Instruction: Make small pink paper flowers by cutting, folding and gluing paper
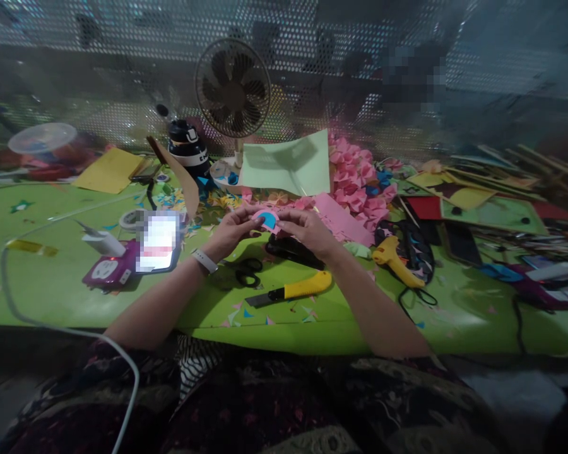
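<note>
Between both hands, above the green table, is a small pink paper piece (260, 214) with a blue half-round paper piece (268, 221) on it. My left hand (234, 228) pinches its left side, the thumb lying near the blue part. On the other side, the fingers of my right hand (303, 228) are closed on the right edge. Below the hands lie black-handled scissors (248, 272) and a yellow-handled utility knife (307, 285) with its blade bare. A dark stapler-like object (293, 251) sits partly hidden under my right hand.
A pile of pink folded paper (355, 180) rises behind, beside a pale green sheet (286, 165). A fan (233, 88) and a dark bottle (189, 151) stand at the back. Left are a lit phone (157, 243) and purple power strip (108, 271); right, a yellow glue gun (397, 261).
</note>
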Tool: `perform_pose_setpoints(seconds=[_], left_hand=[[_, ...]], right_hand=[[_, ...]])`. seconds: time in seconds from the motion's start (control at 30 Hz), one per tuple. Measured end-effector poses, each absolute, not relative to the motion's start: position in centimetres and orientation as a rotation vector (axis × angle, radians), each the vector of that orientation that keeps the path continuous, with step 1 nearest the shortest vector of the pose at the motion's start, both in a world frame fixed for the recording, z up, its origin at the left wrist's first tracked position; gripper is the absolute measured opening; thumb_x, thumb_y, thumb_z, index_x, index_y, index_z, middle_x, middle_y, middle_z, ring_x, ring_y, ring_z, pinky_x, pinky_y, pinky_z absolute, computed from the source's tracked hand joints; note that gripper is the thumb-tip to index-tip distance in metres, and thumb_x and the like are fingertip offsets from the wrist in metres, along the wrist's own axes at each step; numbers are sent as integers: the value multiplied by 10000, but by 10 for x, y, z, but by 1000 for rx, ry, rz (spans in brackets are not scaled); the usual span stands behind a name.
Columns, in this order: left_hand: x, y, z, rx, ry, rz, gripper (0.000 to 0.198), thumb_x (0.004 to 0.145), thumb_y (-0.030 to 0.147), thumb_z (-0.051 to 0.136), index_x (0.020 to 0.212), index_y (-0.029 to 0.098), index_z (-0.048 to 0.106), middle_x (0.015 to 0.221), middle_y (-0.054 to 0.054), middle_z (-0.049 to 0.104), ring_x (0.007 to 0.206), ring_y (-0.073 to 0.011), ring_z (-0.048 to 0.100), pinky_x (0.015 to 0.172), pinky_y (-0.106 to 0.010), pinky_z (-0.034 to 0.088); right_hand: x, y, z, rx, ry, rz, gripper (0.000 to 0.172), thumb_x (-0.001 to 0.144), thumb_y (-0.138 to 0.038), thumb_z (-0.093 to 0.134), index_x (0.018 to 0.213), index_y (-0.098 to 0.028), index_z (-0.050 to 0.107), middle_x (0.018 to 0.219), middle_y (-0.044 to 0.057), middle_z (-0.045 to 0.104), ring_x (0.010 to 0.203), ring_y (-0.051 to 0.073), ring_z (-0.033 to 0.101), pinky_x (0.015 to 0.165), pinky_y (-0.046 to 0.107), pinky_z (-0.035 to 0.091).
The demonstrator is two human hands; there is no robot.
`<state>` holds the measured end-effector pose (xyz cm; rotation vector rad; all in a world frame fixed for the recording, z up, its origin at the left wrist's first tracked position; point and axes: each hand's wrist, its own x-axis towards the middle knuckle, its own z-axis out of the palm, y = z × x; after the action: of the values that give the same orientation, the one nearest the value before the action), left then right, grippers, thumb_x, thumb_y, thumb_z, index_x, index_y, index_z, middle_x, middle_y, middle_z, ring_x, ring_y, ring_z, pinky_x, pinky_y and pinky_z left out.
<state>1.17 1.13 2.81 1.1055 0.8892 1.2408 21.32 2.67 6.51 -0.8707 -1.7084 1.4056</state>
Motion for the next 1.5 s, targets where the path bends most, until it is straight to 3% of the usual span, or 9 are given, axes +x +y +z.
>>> perform_pose_setpoints(seconds=[0.37,0.6,0.8,1.2,1.5], left_hand=[[14,11,29,1012,837,1242,468,617,383,897,1011,190,734,963,-28,738,749,-102,667,665,-205,533],[14,12,28,974,814,1247,456,596,363,912,980,186,742,924,-17,735,728,-89,668,648,-190,534],[15,12,27,944,823,1256,462,574,356,924,964,185,746,914,-16,735,707,-85,664,630,-185,528],[17,14,22,1212,885,1346,464,658,403,870,1020,150,726,877,-46,748,716,-122,667,665,-245,537],[18,13,22,1261,904,1357,465,658,425,867,995,144,714,875,-55,750,686,-126,667,658,-265,556]], right_hand=[[214,25,69,-854,-1752,1399,243,768,-354,723,917,-162,713,786,5,693,720,128,630,766,294,561],[213,26,67,-849,-1725,1433,250,755,-357,740,921,-170,725,874,14,718,734,123,633,772,294,563],[213,26,64,-846,-1730,1422,211,773,-334,716,911,-174,711,825,0,699,704,114,627,746,277,550],[214,28,63,-905,-1797,1306,184,754,-237,640,895,-147,716,807,9,695,727,125,604,727,265,488],[214,29,62,-936,-1847,1241,244,751,-291,637,934,-142,701,862,42,709,765,163,630,736,294,491]])
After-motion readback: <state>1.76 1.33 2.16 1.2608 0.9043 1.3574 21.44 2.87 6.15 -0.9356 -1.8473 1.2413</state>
